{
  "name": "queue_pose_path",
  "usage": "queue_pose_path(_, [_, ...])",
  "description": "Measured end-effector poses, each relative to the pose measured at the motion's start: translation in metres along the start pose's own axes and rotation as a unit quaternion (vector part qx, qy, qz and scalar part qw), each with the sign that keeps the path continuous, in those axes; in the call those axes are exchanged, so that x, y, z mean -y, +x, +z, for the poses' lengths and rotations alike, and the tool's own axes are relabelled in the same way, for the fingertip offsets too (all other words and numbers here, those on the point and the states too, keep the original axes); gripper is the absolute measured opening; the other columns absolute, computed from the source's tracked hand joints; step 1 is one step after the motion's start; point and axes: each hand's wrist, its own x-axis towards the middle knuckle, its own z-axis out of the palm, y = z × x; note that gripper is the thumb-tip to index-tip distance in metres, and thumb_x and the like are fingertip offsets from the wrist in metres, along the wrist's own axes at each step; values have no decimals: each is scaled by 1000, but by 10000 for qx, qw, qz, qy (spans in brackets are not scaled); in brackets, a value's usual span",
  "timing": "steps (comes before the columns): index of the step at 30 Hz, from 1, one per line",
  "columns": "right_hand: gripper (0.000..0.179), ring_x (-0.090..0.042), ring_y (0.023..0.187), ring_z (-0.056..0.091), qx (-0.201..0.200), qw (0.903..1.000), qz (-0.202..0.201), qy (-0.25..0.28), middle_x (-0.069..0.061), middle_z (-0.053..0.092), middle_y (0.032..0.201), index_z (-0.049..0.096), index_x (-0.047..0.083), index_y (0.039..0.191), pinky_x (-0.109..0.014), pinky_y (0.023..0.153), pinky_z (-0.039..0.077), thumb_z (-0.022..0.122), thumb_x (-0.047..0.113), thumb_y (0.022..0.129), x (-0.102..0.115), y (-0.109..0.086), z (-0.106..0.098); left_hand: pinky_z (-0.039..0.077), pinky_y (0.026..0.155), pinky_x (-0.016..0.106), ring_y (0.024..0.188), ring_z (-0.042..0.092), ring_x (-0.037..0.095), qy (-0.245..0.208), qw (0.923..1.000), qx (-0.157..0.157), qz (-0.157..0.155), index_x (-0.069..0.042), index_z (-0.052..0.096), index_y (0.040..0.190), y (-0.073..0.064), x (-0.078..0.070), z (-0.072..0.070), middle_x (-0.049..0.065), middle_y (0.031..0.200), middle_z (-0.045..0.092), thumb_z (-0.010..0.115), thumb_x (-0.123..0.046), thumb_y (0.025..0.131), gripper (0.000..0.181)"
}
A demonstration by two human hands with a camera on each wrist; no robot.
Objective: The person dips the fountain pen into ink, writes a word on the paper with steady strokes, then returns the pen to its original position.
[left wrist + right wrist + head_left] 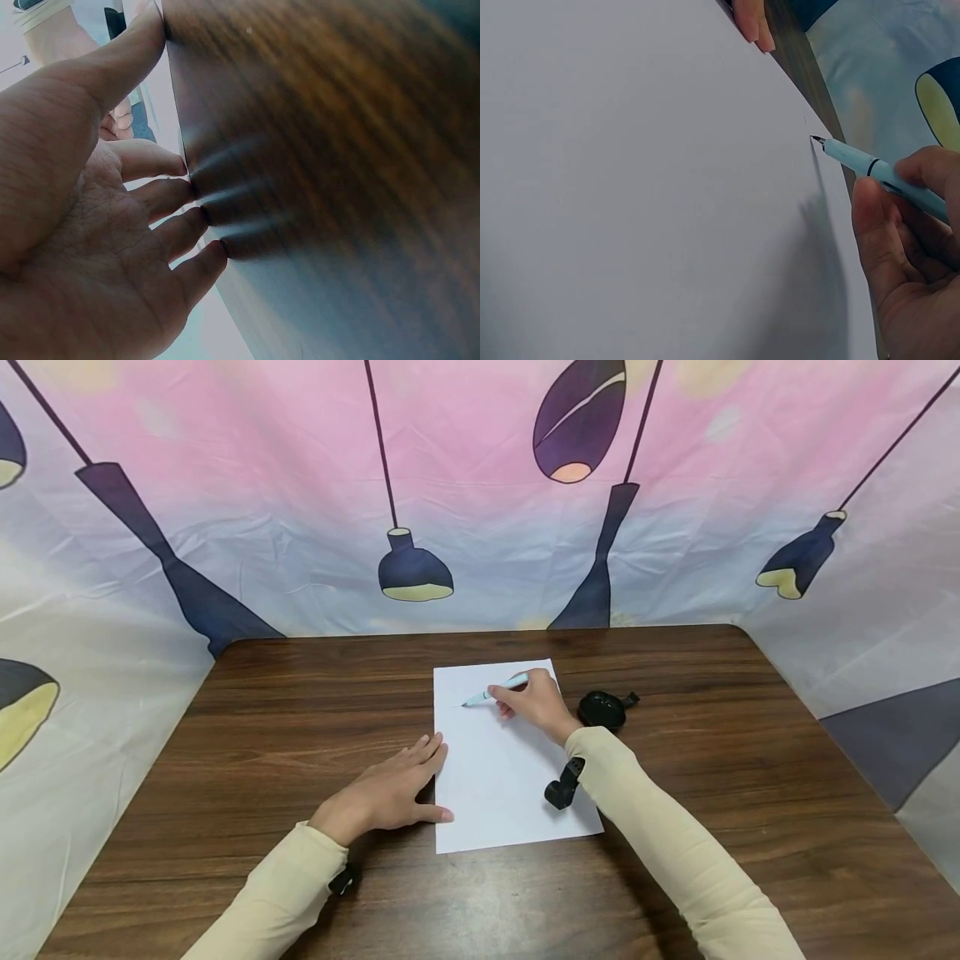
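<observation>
A sheet of white paper lies on the wooden table. Between thumb and fingers, my right hand pinches a light blue fountain pen, slanted with its nib at the paper's upper left. A short faint line shows just left of the nib. My left hand rests with fingers spread at the sheet's left edge, fingertips and thumb touching its border. In the left wrist view, the palm of the left hand is seen from the side, its fingertips down along the paper's edge.
A round black object with a short tab sits on the table just right of the paper, close to the right wrist. Black straps with small devices are on both wrists. A patterned cloth hangs behind the table's far edge.
</observation>
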Motion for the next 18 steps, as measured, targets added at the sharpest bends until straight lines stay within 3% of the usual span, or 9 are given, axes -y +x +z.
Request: queue_pose_path(18, [18,-17,63,70,-87,9999,82,108,-11,73,76,76,-1,90,-27,66,59,75,16,94,2,-3,-6,17,123,53,155,11,34,-5,10000,5,18,2,22,159,1,1,1,17,168,13,68,-49,95,94])
